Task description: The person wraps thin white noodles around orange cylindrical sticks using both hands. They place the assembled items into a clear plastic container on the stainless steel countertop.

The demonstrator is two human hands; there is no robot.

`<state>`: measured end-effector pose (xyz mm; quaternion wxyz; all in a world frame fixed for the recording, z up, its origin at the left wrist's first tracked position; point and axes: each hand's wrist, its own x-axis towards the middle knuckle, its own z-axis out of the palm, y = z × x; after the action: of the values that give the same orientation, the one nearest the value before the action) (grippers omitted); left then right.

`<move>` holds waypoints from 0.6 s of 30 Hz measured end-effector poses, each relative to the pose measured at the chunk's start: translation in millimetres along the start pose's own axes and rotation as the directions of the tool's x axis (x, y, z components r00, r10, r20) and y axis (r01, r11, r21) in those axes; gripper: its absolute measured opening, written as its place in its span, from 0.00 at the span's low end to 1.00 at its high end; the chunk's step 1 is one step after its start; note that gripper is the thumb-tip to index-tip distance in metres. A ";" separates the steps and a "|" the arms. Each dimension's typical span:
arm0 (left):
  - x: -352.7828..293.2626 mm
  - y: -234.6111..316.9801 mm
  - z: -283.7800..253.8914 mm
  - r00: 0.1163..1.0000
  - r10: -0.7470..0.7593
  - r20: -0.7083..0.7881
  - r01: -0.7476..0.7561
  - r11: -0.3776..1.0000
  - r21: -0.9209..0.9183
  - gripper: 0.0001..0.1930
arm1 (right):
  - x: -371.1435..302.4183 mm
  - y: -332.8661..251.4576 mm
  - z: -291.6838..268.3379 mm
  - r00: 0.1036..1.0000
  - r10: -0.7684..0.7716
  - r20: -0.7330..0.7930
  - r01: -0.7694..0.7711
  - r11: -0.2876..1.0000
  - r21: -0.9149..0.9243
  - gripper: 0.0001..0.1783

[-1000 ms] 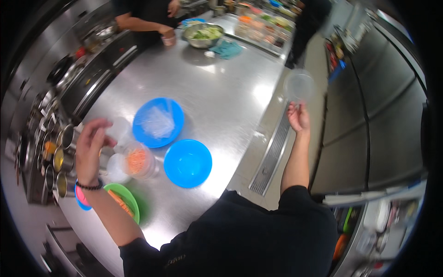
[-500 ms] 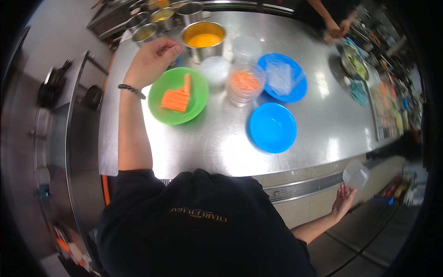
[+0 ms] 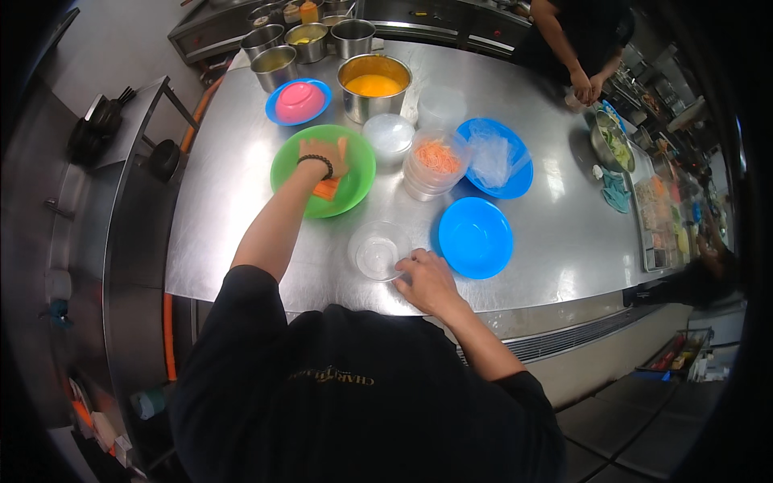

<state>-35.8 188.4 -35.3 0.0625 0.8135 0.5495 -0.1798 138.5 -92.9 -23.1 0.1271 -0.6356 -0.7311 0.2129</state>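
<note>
My left hand point(image 3: 324, 155) reaches down into a green bowl point(image 3: 360, 189), over orange sticks point(image 3: 326, 189) that look like crab sticks. Its fingers are blurred and partly hidden, so their grip does not show. At the near table edge my right hand point(image 3: 429, 280) pinches the rim of a round clear plastic tub point(image 3: 376, 254). That tub stands on the steel surface with nothing visible in it. Beyond it is a stack of clear tubs point(image 3: 427, 183), topped with orange-and-white shreds point(image 3: 436, 156). A blue bowl point(image 3: 475, 237) sits right of my right hand.
Farther back stand a steel pot of orange liquid point(image 3: 374, 86), a pink bowl on a blue plate point(image 3: 299, 102), a whitish lidded tub point(image 3: 388, 137) and several steel pots point(image 3: 310, 42). Plastic film point(image 3: 493, 151) lies in another blue bowl. A co-worker's hands point(image 3: 586, 87) are at the far right.
My left hand has come down from above the far side of the green bowl into it. My right hand has brought the clear tub from off the table's right side onto the near edge.
</note>
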 end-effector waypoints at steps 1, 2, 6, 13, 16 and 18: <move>5.9 0.7 -0.9 1.000 0.000 -0.002 0.000 0.999 -0.036 0.29 | 2.1 -0.6 -3.0 1.000 0.012 -0.010 -0.012 1.000 -0.012 0.18; 6.1 -1.0 0.2 1.000 -0.001 0.013 0.002 0.998 -0.063 0.29 | 2.6 -3.6 -3.5 1.000 0.029 -0.012 -0.029 1.000 -0.009 0.21; 12.2 -18.3 0.3 0.998 0.003 -0.063 -0.029 0.908 -0.418 0.24 | -3.8 -8.2 -21.8 0.991 0.104 -0.083 -0.096 0.991 0.099 0.28; 17.3 -65.2 -14.4 0.941 0.142 -0.308 -0.339 0.385 -0.859 0.09 | -6.3 -0.9 -83.4 0.997 0.055 0.045 -0.069 0.910 0.408 0.26; 2.4 -58.2 -22.1 0.954 0.223 -0.199 -0.298 0.769 -0.566 0.13 | -1.4 1.5 -88.8 1.000 -0.024 -0.018 0.029 0.924 0.380 0.24; -14.1 -47.3 -33.3 0.988 0.154 0.005 -0.138 0.901 -0.412 0.16 | -2.0 0.8 -90.3 0.999 -0.004 0.046 -0.014 0.920 0.392 0.24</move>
<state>-76.4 204.4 5.2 0.2552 0.8177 0.5112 -0.0704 180.8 -81.3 55.9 0.2345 -0.5941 -0.6748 0.3696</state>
